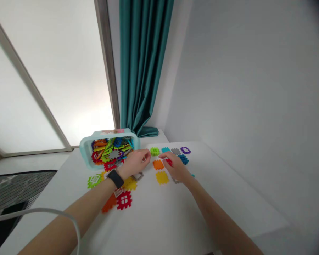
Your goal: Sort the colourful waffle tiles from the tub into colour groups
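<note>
My left hand [136,162], with a black watch band at the wrist, is closed with fingers curled between the bin and a lime green toothed tile [155,151]. Whether it holds anything is hidden. To its right, my right hand [176,167] hovers low over the tiles, thumb and forefinger apart. Beneath and beside those fingers lies a red tile [169,162], partly covered. An orange tile [158,164] and a yellow tile [162,177] lie just left of this hand. Behind it are a light blue tile [165,149], a grey tile [175,151], a purple frame [185,150] and a dark blue tile [184,159].
A pale turquoise bin [85,156] full of mixed toothed pieces stands at the back left of the white table [154,219]. Loose tiles, including a red window tile [124,200], lie around my left forearm. A white cable [46,210] crosses that forearm. A green curtain [140,71] hangs behind.
</note>
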A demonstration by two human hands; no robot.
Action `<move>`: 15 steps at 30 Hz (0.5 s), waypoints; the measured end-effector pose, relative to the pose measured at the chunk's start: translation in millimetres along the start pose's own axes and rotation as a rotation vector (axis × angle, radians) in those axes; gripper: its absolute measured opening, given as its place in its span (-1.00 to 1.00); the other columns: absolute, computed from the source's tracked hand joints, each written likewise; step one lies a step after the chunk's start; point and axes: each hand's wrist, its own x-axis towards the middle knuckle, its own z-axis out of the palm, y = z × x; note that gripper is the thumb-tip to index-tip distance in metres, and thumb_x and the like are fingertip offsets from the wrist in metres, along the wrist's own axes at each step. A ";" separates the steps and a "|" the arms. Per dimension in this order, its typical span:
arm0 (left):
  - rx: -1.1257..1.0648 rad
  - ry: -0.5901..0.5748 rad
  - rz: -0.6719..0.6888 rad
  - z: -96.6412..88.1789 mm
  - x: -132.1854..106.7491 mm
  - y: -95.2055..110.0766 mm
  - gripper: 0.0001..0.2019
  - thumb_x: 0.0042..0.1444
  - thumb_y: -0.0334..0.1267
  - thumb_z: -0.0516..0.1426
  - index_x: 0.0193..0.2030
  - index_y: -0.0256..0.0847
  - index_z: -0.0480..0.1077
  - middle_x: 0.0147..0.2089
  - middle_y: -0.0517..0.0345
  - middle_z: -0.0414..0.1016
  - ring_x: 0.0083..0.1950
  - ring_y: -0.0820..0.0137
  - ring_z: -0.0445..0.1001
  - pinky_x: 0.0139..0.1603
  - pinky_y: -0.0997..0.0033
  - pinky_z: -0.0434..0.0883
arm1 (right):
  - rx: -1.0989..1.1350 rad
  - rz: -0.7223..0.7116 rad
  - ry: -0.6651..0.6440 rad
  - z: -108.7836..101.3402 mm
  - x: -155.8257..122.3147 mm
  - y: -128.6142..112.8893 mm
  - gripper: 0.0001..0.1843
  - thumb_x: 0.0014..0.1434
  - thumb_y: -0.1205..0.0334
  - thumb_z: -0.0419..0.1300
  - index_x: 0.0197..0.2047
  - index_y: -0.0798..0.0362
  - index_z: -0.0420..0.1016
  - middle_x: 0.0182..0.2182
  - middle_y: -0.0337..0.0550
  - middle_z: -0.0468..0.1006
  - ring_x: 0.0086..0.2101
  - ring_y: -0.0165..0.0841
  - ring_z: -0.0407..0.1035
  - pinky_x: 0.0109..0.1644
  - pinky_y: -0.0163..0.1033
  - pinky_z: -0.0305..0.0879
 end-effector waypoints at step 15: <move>-0.104 -0.066 -0.100 -68.5 -126.3 -79.7 -0.78 0.31 -0.18 0.01 -0.15 -0.17 0.46 -0.18 0.08 0.59 -0.18 0.29 0.53 -0.13 0.34 0.42 | 0.101 -0.099 -0.271 91.3 21.3 -72.2 -0.75 0.26 0.40 0.09 -0.08 -0.03 0.52 -0.15 -0.11 0.62 -0.11 -0.23 0.48 0.02 -0.08 0.38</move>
